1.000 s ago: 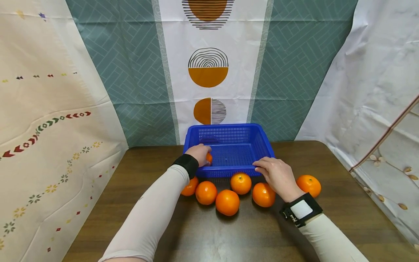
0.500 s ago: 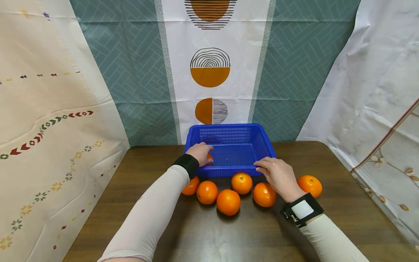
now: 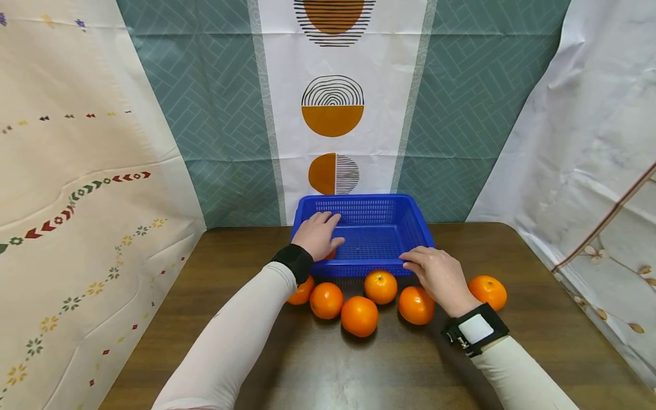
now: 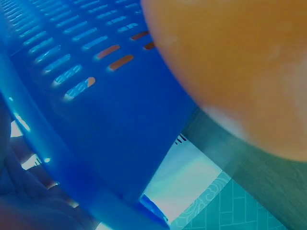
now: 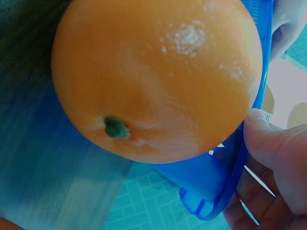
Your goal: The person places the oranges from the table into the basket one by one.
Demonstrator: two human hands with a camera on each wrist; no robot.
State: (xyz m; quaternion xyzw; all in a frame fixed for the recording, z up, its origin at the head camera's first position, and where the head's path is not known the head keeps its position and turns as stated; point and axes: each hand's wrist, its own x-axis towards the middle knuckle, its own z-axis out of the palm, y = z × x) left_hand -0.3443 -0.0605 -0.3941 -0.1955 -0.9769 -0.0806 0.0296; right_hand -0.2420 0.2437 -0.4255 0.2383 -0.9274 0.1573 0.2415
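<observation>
A blue plastic basket [image 3: 359, 267] with slotted walls stands near the back of the table. Above its front left corner is my left hand [image 3: 315, 238], fingers extended and spread apart. Just under that hand, inside the basket, part of an orange [image 3: 331, 254] shows; the rest is hidden. My right hand [image 3: 438, 276] grips the basket's front rim at the right, its thumb [image 5: 261, 136] on the near side and the fingers beyond. One orange [image 5: 158, 76] with a green stem end fills much of the right wrist view, close in front of the basket.
Several loose oranges lie on the brown table [image 3: 328, 370] before the basket, among them a near one [image 3: 360, 316] and one beside the right wrist [image 3: 488, 292]. A patterned cloth [image 3: 333, 57] hangs behind; others flank the table.
My left hand has loosened from the orange in the basket, its fingers stretching out and rising. The right hand stays on the rim. The head view has shifted slightly left.
</observation>
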